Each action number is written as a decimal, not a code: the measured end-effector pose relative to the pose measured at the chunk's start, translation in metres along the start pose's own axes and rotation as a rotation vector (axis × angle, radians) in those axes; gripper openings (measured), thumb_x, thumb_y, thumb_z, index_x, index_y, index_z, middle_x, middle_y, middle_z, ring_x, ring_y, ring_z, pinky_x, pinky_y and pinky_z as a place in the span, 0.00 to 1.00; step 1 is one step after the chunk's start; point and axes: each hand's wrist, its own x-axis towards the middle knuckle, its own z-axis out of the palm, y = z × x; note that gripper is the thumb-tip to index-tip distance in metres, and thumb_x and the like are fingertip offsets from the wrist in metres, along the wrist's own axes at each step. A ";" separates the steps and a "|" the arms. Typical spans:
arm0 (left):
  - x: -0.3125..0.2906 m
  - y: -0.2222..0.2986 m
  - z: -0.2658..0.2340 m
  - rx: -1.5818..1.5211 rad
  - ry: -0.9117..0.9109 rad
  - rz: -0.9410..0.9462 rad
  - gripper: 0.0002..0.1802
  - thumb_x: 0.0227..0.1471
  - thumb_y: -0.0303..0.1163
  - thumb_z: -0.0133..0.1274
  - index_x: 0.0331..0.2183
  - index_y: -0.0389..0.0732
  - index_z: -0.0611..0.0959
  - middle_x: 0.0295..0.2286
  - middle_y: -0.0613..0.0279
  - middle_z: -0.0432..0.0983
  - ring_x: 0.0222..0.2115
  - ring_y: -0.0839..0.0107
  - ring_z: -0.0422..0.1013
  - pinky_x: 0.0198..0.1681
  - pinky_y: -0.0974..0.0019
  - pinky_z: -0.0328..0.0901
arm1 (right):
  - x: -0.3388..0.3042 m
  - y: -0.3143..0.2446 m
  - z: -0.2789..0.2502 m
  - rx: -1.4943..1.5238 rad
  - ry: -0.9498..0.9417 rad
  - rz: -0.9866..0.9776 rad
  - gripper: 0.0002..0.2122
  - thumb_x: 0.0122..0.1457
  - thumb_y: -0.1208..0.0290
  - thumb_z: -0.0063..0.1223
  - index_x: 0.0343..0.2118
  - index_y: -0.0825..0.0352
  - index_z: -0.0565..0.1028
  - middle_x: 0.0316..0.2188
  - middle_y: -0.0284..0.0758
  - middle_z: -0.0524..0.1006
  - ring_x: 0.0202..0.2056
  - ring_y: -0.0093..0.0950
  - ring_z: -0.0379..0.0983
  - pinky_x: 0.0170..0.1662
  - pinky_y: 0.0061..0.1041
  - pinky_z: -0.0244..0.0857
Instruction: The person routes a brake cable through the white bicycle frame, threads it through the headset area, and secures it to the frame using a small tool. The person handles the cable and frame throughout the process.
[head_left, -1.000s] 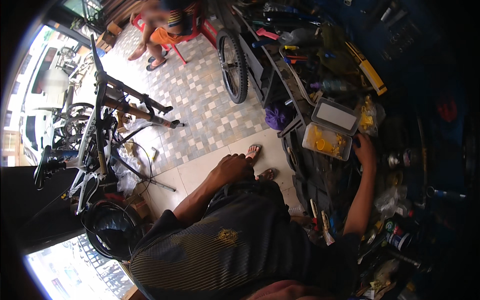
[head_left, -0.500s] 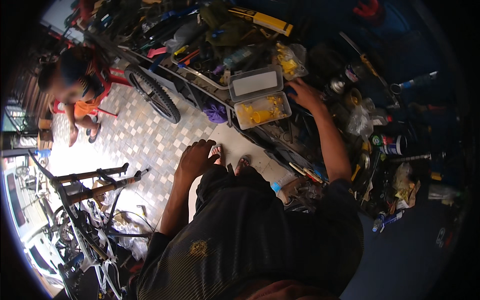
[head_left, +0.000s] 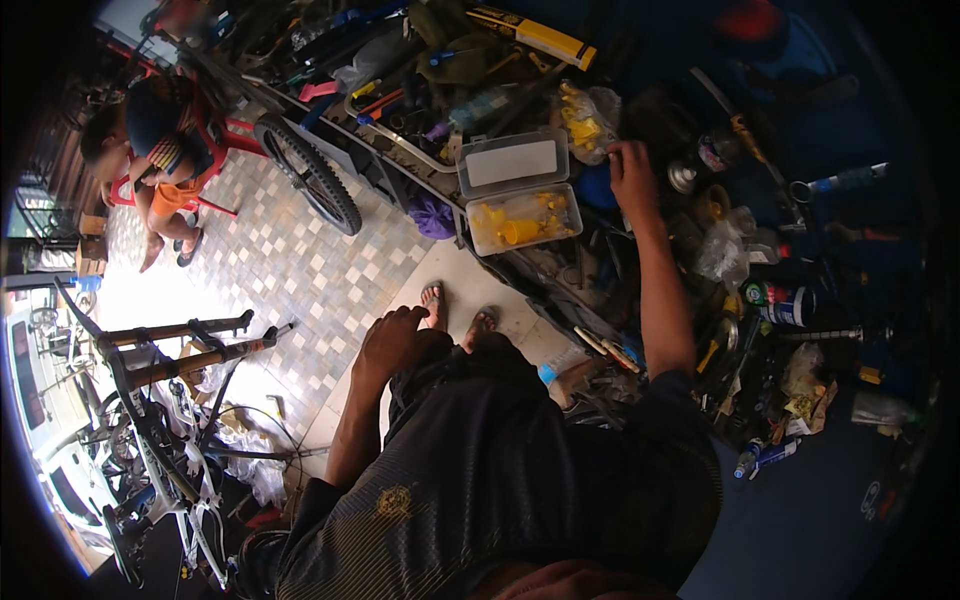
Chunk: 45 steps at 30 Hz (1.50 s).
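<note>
My right hand (head_left: 634, 182) is over the cluttered bench, its fingertips by the edge of a clear plastic bag (head_left: 588, 122) of yellow parts. Its fingers are partly bent and I see nothing held in them; whether they touch the bag I cannot tell. Left of this hand stands a clear plastic box (head_left: 540, 243) with small yellow pieces and a yellow cup-like part inside, its lid (head_left: 512, 163) swung back. Between box and hand is a blue round thing (head_left: 598, 186). My left hand (head_left: 392, 343) hangs near my thigh, loosely open, holding nothing.
Spray cans (head_left: 682, 178), tools and a white tub (head_left: 790, 304) crowd the bench's right side. A bicycle wheel (head_left: 308, 175) leans against the bench. A bike frame with a fork (head_left: 190, 350) is at left. Another person (head_left: 160, 150) sits on a red chair (head_left: 225, 150).
My right hand has moved away from the box's right edge, up and right toward the bag, uncovering the blue round thing. My left hand stays nearly in place. The seated person's arm has shifted.
</note>
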 end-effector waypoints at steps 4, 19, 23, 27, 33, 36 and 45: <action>0.000 -0.011 0.007 0.006 -0.006 0.010 0.23 0.53 0.39 0.60 0.51 0.42 0.82 0.43 0.49 0.80 0.46 0.50 0.76 0.53 0.51 0.68 | 0.012 -0.016 -0.019 0.191 0.201 0.121 0.05 0.67 0.72 0.54 0.44 0.62 0.76 0.41 0.37 0.79 0.37 0.37 0.78 0.37 0.34 0.71; 0.015 -0.039 -0.036 -0.098 0.082 0.010 0.24 0.54 0.42 0.59 0.51 0.44 0.82 0.44 0.47 0.81 0.47 0.48 0.76 0.51 0.51 0.70 | 0.105 -0.099 -0.042 -0.159 0.326 -0.125 0.14 0.63 0.72 0.56 0.49 0.48 0.81 0.34 0.32 0.75 0.35 0.34 0.78 0.33 0.36 0.72; 0.015 -0.084 -0.041 -0.157 0.172 0.005 0.23 0.51 0.41 0.62 0.49 0.44 0.82 0.41 0.47 0.82 0.43 0.47 0.78 0.48 0.49 0.72 | 0.128 -0.179 -0.031 -0.309 -0.031 -0.229 0.14 0.61 0.70 0.58 0.49 0.47 0.82 0.35 0.33 0.76 0.37 0.37 0.77 0.37 0.37 0.72; 0.009 -0.138 -0.069 -0.295 0.202 -0.092 0.22 0.57 0.41 0.58 0.50 0.40 0.81 0.48 0.44 0.79 0.49 0.47 0.75 0.52 0.51 0.69 | 0.102 -0.337 0.005 0.239 -0.367 -0.243 0.18 0.56 0.77 0.59 0.49 0.53 0.83 0.34 0.35 0.76 0.35 0.37 0.77 0.38 0.34 0.72; -0.045 -0.225 -0.140 -0.428 0.529 -0.196 0.17 0.58 0.36 0.59 0.47 0.39 0.82 0.40 0.47 0.81 0.41 0.50 0.78 0.44 0.53 0.72 | 0.111 -0.537 0.160 0.794 -0.586 -0.617 0.18 0.57 0.83 0.54 0.51 0.67 0.78 0.39 0.43 0.73 0.38 0.40 0.78 0.40 0.36 0.71; -0.090 -0.269 -0.154 -0.509 0.713 -0.406 0.17 0.59 0.37 0.59 0.47 0.39 0.81 0.40 0.49 0.81 0.40 0.53 0.79 0.42 0.55 0.73 | 0.134 -0.617 0.204 0.870 -0.666 -0.812 0.15 0.61 0.80 0.55 0.51 0.62 0.79 0.36 0.40 0.75 0.34 0.41 0.78 0.37 0.37 0.72; -0.131 -0.326 -0.130 -0.870 1.157 -0.906 0.11 0.61 0.32 0.56 0.41 0.34 0.84 0.28 0.50 0.81 0.29 0.58 0.80 0.33 0.60 0.71 | 0.165 -0.783 0.378 0.922 -1.146 -0.768 0.12 0.67 0.75 0.48 0.51 0.64 0.79 0.31 0.38 0.80 0.27 0.27 0.78 0.32 0.31 0.71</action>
